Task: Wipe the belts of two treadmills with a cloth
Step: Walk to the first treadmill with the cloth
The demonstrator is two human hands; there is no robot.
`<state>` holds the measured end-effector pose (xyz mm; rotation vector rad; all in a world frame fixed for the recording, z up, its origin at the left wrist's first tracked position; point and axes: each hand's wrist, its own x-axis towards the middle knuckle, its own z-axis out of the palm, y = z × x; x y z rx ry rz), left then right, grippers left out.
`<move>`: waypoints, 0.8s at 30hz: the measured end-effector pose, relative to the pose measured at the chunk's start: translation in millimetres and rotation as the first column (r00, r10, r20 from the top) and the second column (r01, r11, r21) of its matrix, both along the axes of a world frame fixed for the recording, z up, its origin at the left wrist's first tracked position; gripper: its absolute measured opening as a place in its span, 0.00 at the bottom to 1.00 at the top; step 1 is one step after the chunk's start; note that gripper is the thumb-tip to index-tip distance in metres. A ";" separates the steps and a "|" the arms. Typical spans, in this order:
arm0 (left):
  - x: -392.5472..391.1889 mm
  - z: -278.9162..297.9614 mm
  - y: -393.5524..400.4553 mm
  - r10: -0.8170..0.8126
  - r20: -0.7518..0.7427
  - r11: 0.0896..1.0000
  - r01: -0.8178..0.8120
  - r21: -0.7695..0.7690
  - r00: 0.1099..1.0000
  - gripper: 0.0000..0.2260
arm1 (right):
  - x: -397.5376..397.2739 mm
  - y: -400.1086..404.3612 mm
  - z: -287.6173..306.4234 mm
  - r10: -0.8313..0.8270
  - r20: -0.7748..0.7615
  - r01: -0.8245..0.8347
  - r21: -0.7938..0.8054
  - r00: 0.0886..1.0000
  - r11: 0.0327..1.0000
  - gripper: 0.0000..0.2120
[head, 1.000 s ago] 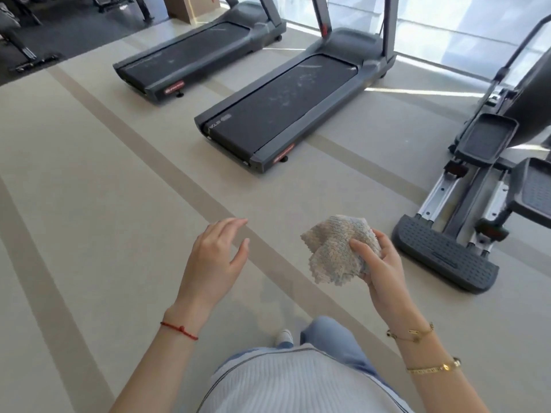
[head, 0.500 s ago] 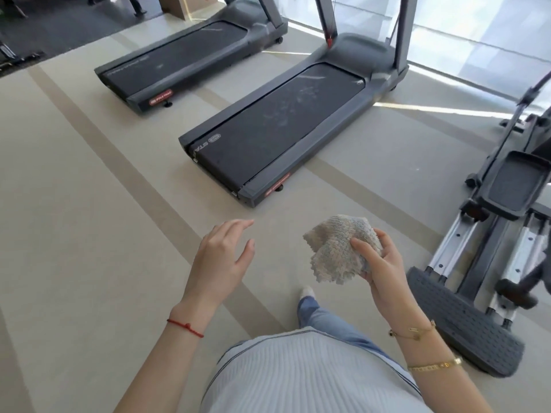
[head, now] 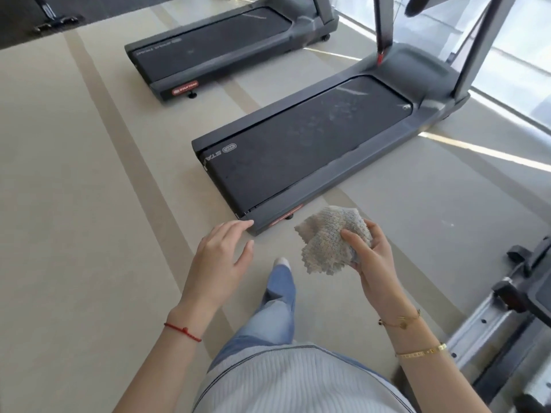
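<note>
At floor level, just ahead of the person: near treadmill (head: 328, 150), its rear end almost touching the line of the left hand (head: 220, 260) in the picture. Far treadmill (head: 226, 46) lies well apart, beyond and to the left.

Progress, as judged: wiping not yet begun. The near belt (head: 298, 150) carries pale smudges and scuff marks towards its front half; the far belt (head: 214, 40) shows a faint streak or two. Neither is touched by the cloth (head: 331, 236). Both belts remain to be done.

Holdings:
- Right hand (head: 372, 257): closed around the bunched cloth, thumb pressed across its front, held in the air just beside the near treadmill's rear corner.
- Left hand: empty, fingers spread and relaxed, hovering above the floor (head: 74, 204).

Materials and shapes:
- Cloth: soft, nubbly weave, beige with grey-blue patches, zigzag-cut edge, crumpled into a loose wad.
- Belts: matte black, flat, long rectangles, likely slightly grippy.
- Treadmill frames: dark grey moulded plastic, rounded corners, red label on each rear edge.
- Floor: smooth beige sheet with darker tan stripes.
- Adjoining machine (head: 507, 317) at right: metal rails, dark parts; type unclear.
</note>
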<state>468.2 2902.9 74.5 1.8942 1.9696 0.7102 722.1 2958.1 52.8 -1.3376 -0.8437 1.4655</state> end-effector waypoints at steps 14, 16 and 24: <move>-27.0 -12.2 245.3 0.150 0.000 0.988 -0.150 -0.042 0.989 0.15 | -38.1 289.2 -19.8 0.181 0.029 -0.180 -0.036 0.983 0.983 0.12; -32.5 -11.7 273.4 0.182 -0.008 0.982 -0.182 -0.051 0.983 0.15 | -43.7 324.6 -20.8 0.206 0.030 -0.204 -0.049 0.978 0.978 0.13; -44.4 -20.4 374.8 0.358 -0.023 0.932 -0.359 -0.051 0.934 0.14 | -59.6 457.3 -33.7 0.387 0.082 -0.379 -0.094 0.918 0.921 0.13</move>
